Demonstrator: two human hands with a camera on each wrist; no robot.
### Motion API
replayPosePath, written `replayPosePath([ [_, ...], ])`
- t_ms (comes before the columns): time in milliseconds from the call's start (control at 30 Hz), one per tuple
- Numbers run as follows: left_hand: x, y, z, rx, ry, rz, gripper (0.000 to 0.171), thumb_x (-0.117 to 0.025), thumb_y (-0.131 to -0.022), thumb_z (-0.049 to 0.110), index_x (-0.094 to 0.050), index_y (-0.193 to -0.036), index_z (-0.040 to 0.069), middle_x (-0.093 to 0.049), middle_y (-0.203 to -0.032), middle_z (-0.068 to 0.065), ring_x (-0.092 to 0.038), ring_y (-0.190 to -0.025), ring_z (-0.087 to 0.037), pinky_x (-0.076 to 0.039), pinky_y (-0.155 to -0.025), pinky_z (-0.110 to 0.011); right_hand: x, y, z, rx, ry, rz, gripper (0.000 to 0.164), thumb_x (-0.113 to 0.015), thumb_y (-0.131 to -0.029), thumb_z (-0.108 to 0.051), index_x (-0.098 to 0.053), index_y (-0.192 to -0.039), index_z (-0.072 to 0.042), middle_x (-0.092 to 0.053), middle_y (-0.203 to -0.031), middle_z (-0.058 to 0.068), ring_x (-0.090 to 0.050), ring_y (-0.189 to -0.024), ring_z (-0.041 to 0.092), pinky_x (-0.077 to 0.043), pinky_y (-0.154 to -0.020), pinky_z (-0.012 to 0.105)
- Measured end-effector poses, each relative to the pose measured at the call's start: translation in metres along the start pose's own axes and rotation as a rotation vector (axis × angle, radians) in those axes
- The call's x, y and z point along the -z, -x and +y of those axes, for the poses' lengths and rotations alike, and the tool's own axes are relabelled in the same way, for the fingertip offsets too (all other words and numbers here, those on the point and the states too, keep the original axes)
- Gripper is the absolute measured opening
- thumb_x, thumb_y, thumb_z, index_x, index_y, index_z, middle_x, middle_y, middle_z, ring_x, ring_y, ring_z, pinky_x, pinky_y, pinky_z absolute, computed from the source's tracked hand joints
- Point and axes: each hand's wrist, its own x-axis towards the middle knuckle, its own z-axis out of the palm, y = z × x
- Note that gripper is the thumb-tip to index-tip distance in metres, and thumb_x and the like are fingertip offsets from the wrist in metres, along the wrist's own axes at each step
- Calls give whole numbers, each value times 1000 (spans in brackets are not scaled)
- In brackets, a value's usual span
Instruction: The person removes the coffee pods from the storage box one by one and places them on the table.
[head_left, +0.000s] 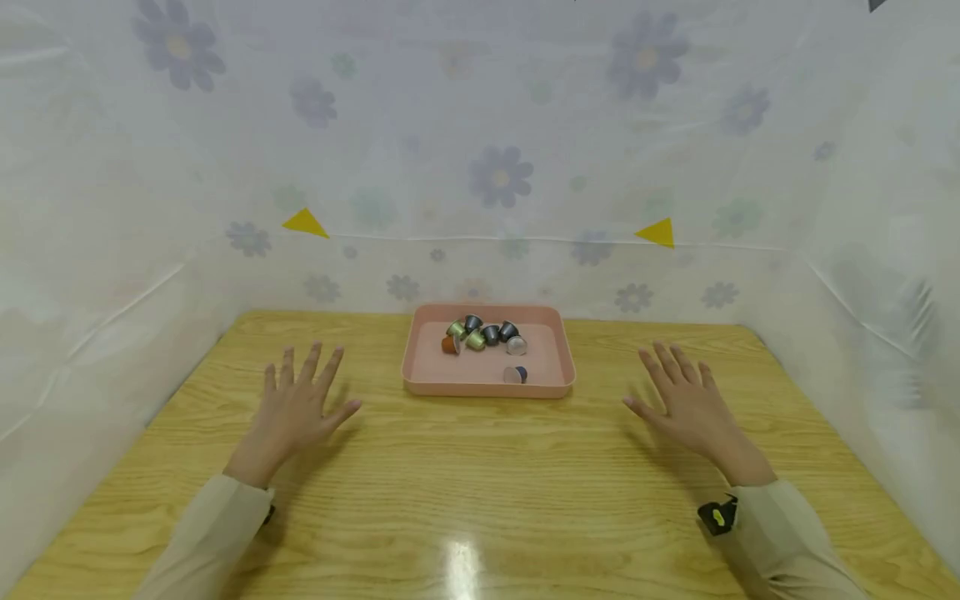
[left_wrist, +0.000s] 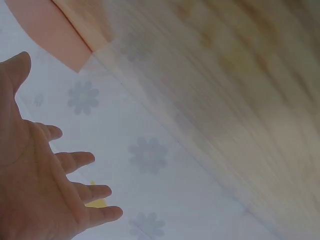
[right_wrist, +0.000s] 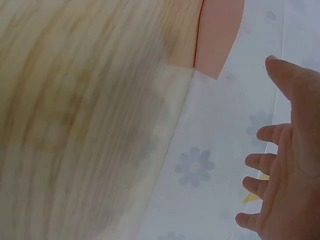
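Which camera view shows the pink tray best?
The head view: the whole pink tray is in frame, with its rim and the small capsules inside. The left and right wrist views each catch only part of its outer wall, cut off by the picture's top edge.

- One shallow, rectangular pink tray (head_left: pixel 487 391)
- Eight small, shiny, cup-shaped capsules (head_left: pixel 476 340): two light green, three dark grey, one orange-brown, one dark blue, one lid-on to the view, its body colour hard to tell
- Two bare hands: one left hand (head_left: pixel 292 415), one right hand (head_left: pixel 692 415)
- Two flat yellow triangles (head_left: pixel 306 223)
- One wood-grain table (head_left: pixel 480 475)
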Motion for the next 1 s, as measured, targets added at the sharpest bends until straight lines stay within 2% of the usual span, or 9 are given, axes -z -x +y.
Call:
replayPosePath([
  [433,-1,-10,5,-28,12,-23,80,-39,-88,60,-12,-148,15,-16,-150,-22,-11,-133,-53,-13,-101,-68,-1,-18,-11,23,47,-2,78,-46,-89,-54,-18,-147,-11,-25,-147,21,-21,-134,42,-13,-102,64],
  [800,-4,-21,10,-41,33,-30,78,-36,-89,60,-13,-148,16,-20,-149,-20,-13,-133,-51,-16,-101,-67,-7,-36,-18,80,79,46,72,-47,-88,-52,-32,-142,-7,-36,-142,18,-31,-130,39,-20,-103,61],
  [1000,-3,-27,15,-51,42,-37,77,-36,-89,59,-13,-148,15,-21,-149,-20,-15,-133,-50,-18,-100,-67,-8,-44,-24,93,87,35,69,-47,-89,-51,-34,-141,-8,-40,-140,16,-35,-129,37,-22,-104,58],
])
